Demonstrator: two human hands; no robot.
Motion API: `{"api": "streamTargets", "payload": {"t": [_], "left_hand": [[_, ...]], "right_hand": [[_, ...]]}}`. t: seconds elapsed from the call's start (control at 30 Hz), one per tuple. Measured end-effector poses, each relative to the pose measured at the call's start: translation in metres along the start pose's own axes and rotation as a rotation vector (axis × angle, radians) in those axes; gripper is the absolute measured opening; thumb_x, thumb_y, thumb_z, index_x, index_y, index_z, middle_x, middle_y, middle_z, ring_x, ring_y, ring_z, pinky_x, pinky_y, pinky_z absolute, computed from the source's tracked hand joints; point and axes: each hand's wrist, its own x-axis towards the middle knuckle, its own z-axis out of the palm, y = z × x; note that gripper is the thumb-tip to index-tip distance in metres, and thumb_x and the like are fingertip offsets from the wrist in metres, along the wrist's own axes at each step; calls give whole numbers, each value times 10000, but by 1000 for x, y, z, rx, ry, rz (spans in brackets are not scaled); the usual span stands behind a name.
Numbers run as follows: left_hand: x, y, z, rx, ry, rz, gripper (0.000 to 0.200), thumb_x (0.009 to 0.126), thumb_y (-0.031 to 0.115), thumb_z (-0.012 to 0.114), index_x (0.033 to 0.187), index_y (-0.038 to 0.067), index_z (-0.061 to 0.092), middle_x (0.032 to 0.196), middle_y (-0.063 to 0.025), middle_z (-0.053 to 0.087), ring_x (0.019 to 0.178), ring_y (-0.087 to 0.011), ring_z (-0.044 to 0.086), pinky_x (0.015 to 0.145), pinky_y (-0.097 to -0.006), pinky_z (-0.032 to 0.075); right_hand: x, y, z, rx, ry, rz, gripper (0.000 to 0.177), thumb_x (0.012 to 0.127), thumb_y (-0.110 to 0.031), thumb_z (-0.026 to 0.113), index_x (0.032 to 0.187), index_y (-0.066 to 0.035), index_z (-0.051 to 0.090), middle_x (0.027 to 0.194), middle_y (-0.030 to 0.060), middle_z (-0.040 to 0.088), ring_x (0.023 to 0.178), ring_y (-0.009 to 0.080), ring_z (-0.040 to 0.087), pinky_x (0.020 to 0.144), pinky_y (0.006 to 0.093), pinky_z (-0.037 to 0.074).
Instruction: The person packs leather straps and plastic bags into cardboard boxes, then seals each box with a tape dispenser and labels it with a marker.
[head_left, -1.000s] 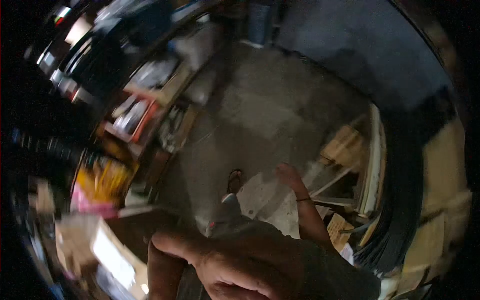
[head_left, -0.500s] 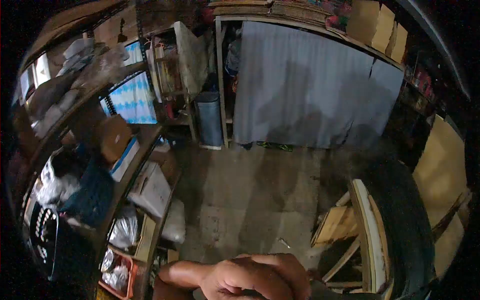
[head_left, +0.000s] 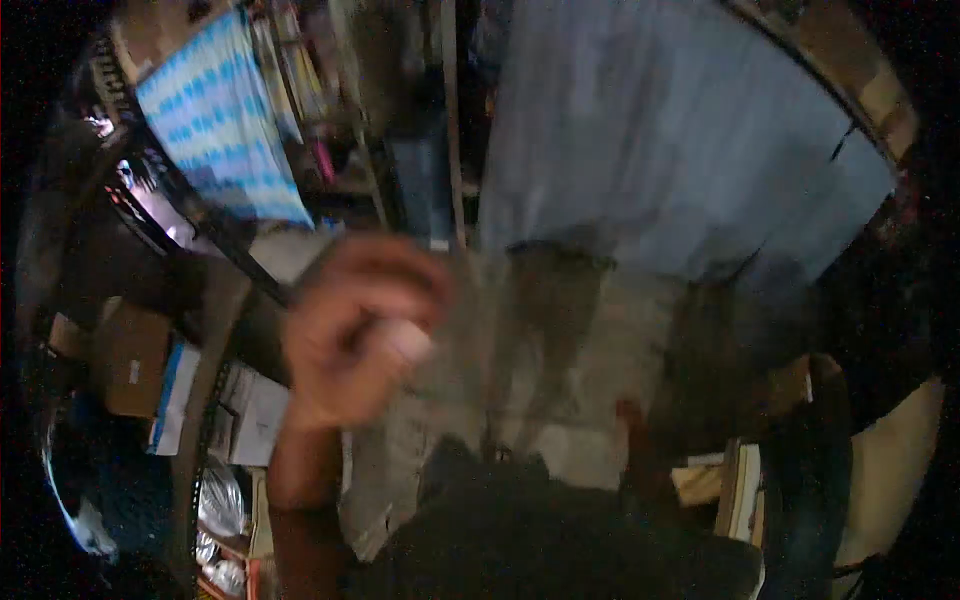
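The view is motion-blurred and dim. My left hand is raised in the middle-left of the view, its fingers curled into a loose fist; a pale patch shows by the fingertips, and I cannot tell whether it is an object. My forearm runs down to the bottom edge. My right hand hangs low over the concrete floor as a dark reddish blur, its fingers unreadable. My dark shirt fills the bottom centre.
A grey curtain hangs across the back. Shelves on the left hold cardboard boxes and bagged goods. A blue-and-white patterned cloth hangs at upper left. A dark tyre and wooden boards stand at the right.
The view has swung up and left, and the picture is now blurred. My left hand has risen from the bottom edge to the middle-left of the view.
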Motion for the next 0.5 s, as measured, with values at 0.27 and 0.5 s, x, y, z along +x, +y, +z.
{"api": "streamTargets", "payload": {"t": [0.27, 0.5], "left_hand": [[103, -222, -84, 29, 391, -184, 219, 918, 188, 558, 952, -24, 603, 969, -134, 637, 855, -202, 615, 768, -321, 480], [244, -428, -134, -123, 274, -408, 436, 913, 369, 568, 1128, -9, 554, 1124, -144, 589, 1047, -250, 558, 885, -374, 430]], "right_hand": [[253, -69, -52, 389, 374, 251, 177, 896, -191, 576, 867, -17, 581, 663, 111, 566, 623, 228, 553, 604, 385, 443], [297, -42, 118, 354, -181, -80, 284, 878, -318, 628, 935, -40, 621, 948, 147, 631, 858, 276, 619, 773, 399, 485]]}}
